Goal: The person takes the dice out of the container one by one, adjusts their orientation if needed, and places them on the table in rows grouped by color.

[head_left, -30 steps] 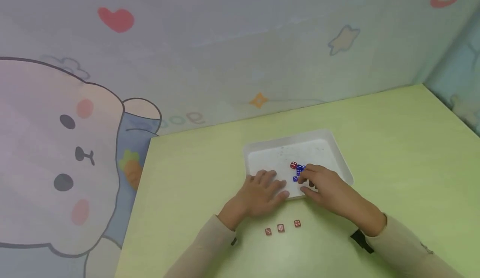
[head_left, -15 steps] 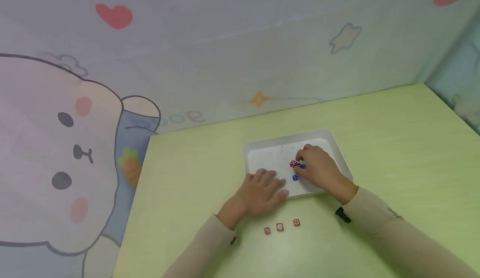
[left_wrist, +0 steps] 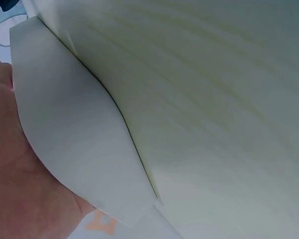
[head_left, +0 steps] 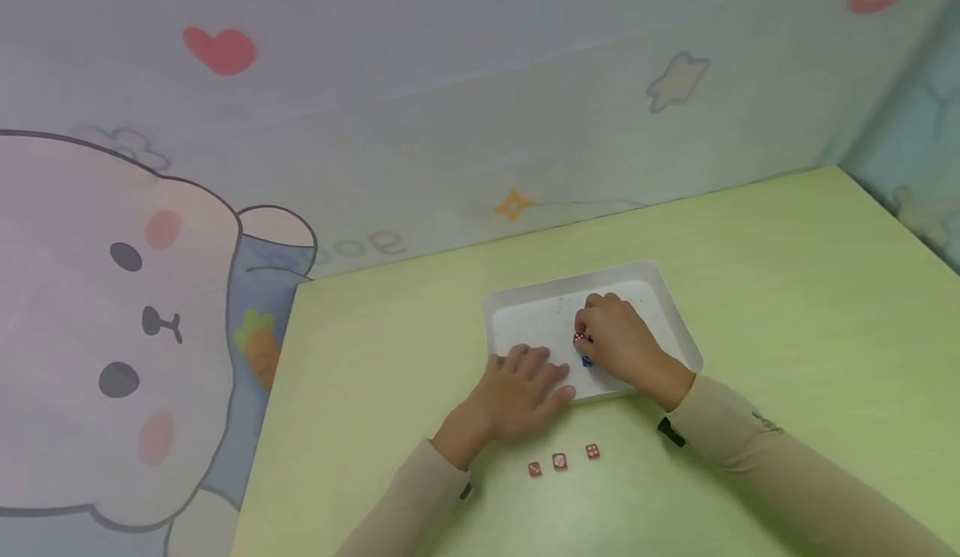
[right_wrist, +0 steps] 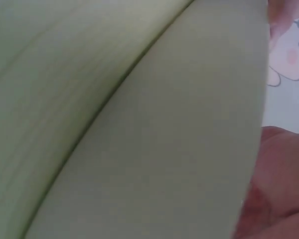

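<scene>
A shallow white tray [head_left: 517, 297] lies on the table, with dice in it. My right hand [head_left: 618, 336] reaches inside, index finger and thumb pinching a red die [head_left: 578, 338] with white pips. Close below the thumb sits a blue die [head_left: 587, 362]; another blue bit shows beside the fingers, mostly covered by the hand. Spread fingers of my left hand [head_left: 521, 390] rest over the tray's near left rim. In the left wrist view the tray's outer wall [left_wrist: 74, 119] hides most of that palm [left_wrist: 25, 169]. The right wrist view likewise shows the wall [right_wrist: 169, 124] before the right palm [right_wrist: 284, 174].
On the pale green table [head_left: 390, 357], in front of the tray, three red dice lie in a loose row: a left one [head_left: 534, 469], a middle one [head_left: 559, 461] and a right one [head_left: 592, 451]. A printed cloth [head_left: 420, 107] hangs behind the table's back edge.
My right hand has moved forward and left across the tray, from the blue dice to the red die, and now pinches it. The left hand has stayed on the rim.
</scene>
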Demonstrator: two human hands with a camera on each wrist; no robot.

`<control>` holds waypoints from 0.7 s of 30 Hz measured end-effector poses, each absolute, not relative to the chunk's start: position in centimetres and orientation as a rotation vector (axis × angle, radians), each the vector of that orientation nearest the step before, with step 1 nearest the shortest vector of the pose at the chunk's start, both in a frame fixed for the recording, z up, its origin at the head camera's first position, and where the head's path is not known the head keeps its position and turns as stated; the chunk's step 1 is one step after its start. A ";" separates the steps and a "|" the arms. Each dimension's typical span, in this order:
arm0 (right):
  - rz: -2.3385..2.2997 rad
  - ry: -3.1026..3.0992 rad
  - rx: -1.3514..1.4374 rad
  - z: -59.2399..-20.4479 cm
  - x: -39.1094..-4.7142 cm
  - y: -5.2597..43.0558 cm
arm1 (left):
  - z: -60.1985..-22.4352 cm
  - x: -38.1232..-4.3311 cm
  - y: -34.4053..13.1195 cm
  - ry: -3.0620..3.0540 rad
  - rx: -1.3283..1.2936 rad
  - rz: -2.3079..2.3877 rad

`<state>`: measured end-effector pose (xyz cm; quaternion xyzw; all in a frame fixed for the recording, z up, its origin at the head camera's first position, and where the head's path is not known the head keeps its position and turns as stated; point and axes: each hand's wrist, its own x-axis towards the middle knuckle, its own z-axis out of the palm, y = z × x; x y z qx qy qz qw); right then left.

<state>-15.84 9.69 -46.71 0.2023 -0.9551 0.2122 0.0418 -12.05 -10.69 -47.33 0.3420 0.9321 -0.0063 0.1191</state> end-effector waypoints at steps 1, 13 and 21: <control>0.649 -2.913 0.622 -46.5 -15.7 9.7 | -47.3 -12.0 -10.7 2.727 1.004 -0.018; 0.889 -2.853 0.653 -43.3 -11.0 12.2 | -47.8 -12.0 -10.6 2.737 1.014 0.006; 0.981 -2.917 0.824 -43.4 -6.8 13.5 | -47.7 -11.5 -10.9 2.742 0.992 -0.003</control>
